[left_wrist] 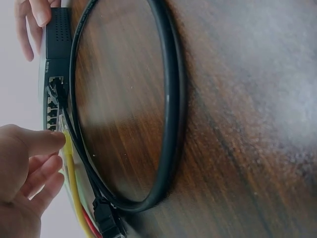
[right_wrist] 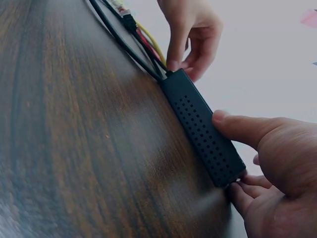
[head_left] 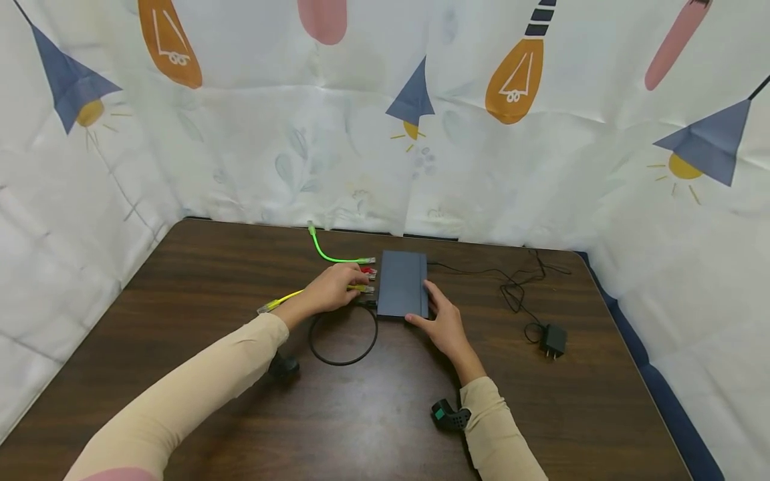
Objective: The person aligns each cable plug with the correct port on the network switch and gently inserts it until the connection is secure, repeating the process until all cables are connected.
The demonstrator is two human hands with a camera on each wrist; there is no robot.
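A dark blue-grey network switch lies flat on the table, with a row of ports along its left side. My left hand pinches the plug end of a yellow network cable, just left of those ports. A black network cable loops on the table, one end plugged into the port nearest me. The plugs of a red cable and a green cable lie close beyond the left fingers. My right hand grips the switch's right end, its thumb at the near edge and fingers on the right side.
A thin black power cord runs from the switch to a black power adapter on the right. A printed white curtain hangs behind the brown wooden table.
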